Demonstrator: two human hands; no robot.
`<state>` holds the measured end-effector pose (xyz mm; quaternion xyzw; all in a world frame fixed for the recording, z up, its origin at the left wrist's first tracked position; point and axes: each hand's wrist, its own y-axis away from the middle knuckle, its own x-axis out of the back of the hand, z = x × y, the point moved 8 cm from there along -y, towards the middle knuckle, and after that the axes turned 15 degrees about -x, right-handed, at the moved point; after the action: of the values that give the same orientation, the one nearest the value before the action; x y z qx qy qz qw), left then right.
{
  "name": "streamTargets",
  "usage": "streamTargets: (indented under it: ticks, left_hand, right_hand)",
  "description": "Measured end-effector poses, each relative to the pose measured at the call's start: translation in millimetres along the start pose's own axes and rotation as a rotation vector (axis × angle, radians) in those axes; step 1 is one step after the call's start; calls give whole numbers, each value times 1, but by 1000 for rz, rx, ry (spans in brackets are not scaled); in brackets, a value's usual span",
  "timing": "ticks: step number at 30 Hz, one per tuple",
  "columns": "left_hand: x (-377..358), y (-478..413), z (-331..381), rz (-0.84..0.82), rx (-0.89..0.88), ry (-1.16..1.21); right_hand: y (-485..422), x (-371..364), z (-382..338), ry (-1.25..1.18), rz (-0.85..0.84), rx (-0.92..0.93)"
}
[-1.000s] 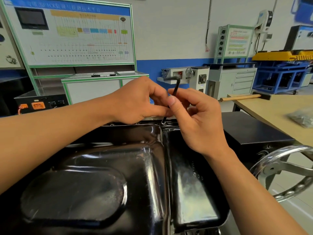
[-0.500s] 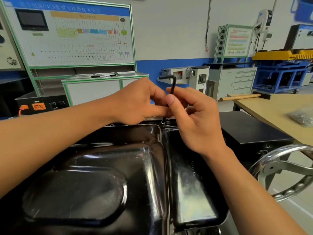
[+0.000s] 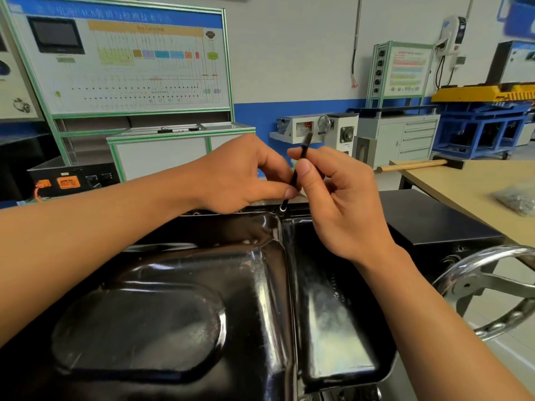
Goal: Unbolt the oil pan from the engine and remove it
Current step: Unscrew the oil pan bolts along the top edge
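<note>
In the head view, the big shiny black metal oil pan (image 3: 202,299) sat right in front of you, on top of the engine, with its bulgy side facing up. It filled the low part of the picture. It was not lifted at all.

Your left hand (image 3: 240,178) and your right hand (image 3: 341,204) met over the far edge of the pan. Both held one thin black bent metal key (image 3: 304,149). The fingers (image 3: 278,193) of your left hand pinched the key low down. Your right thumb and first finger pinched it higher up. The top of the key looked blurry. Its tip stood in a small round silver bolt (image 3: 282,209) on the far edge of the pan.

So I think you were in the unbolting part, working on that one bolt. I could not tell how loose it was. Your arms hid parts of the edge, and the near edge was out of the picture, so I could not tell how many other bolts were out. I think what was left was to finish this bolt, do any others, then lift the pan off.

To your right, a round silver metal wheel (image 3: 463,285) stood near the pan. Further off, a pale wooden bench (image 3: 463,186) carried a clear bag of small grey parts (image 3: 518,198) and a long wooden handle (image 3: 414,165).
</note>
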<state>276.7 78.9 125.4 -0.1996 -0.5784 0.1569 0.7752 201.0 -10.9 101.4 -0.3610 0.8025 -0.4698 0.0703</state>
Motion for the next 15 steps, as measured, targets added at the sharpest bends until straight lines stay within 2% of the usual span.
streamTargets:
  ticks: [6, 12, 15]
  left_hand:
    - [-3, -5, 0, 47, 21, -18]
    - [-4, -2, 5, -6, -35, 84]
    - [-4, -2, 3, -6, -38, 56]
  right_hand:
    - [-1, 7, 7, -111, 50, -71]
    - [0, -3, -5, -24, -61, 18]
    - [1, -5, -7, 3, -72, 14]
